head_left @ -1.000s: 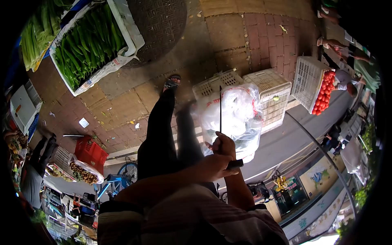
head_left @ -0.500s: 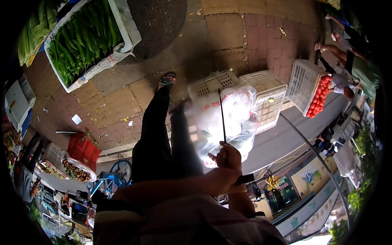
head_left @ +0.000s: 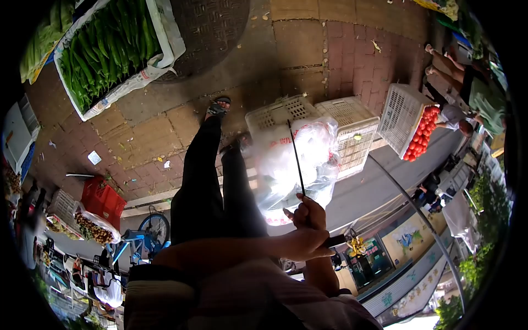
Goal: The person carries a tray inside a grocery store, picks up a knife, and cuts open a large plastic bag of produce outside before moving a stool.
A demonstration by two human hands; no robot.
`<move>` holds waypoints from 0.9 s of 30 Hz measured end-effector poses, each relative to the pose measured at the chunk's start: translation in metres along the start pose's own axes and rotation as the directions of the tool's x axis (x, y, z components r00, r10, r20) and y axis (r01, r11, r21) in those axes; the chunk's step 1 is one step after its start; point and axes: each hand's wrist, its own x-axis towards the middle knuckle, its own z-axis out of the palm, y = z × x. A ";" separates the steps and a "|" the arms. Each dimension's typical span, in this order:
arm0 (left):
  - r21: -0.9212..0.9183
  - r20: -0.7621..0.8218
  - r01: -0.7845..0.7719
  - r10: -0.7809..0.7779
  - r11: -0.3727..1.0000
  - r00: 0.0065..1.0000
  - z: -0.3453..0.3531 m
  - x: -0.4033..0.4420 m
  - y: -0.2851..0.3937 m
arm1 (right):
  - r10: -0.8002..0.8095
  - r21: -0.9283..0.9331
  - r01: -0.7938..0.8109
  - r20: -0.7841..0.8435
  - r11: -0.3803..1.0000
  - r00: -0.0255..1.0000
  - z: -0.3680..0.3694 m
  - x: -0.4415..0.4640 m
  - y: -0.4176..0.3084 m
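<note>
My right hand [head_left: 309,213] is closed around the lower end of a thin black stick [head_left: 296,157], which points up and away from me. Its kind I cannot make out. Across my body comes my left forearm, and my left hand [head_left: 305,243] closes on my right wrist, its fingers partly in shadow. A dark band [head_left: 334,241] shows by that wrist. Beyond the stick, brightly lit clear plastic bags [head_left: 316,140] with red print cover part of a pale plastic crate [head_left: 269,116]. The stick overlaps the bags in view; contact cannot be told.
Long green peppers [head_left: 110,47] fill a lined box at upper left. A second pale crate [head_left: 355,135] stands beside the bags, near a crate of tomatoes [head_left: 422,132]. A red crate [head_left: 103,201] and a blue bicycle [head_left: 148,234] are at left. People stand at the right.
The surroundings have shifted slightly left in view. The stick leans a little more to the left, still in my right hand. My left hand stays at my right wrist.
</note>
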 end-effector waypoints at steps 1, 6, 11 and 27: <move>0.021 -0.009 -0.026 0.026 0.999 1.000 0.001 0.002 -0.002 | 0.011 -0.006 -0.011 -0.035 1.000 0.999 0.005 -0.001 -0.003; -0.096 -0.014 0.062 -0.064 0.993 0.998 0.000 0.013 -0.033 | -0.173 -0.208 0.205 0.163 0.956 0.971 -0.062 0.069 0.021; -0.099 -0.035 0.030 -0.033 0.995 0.999 0.010 0.014 -0.044 | -0.227 -0.234 0.247 0.108 0.940 0.968 -0.073 0.077 0.029; 0.180 -0.455 0.049 0.039 0.983 0.890 -0.038 -0.053 0.027 | -0.639 -0.144 0.826 0.567 0.545 0.520 -0.002 -0.078 0.024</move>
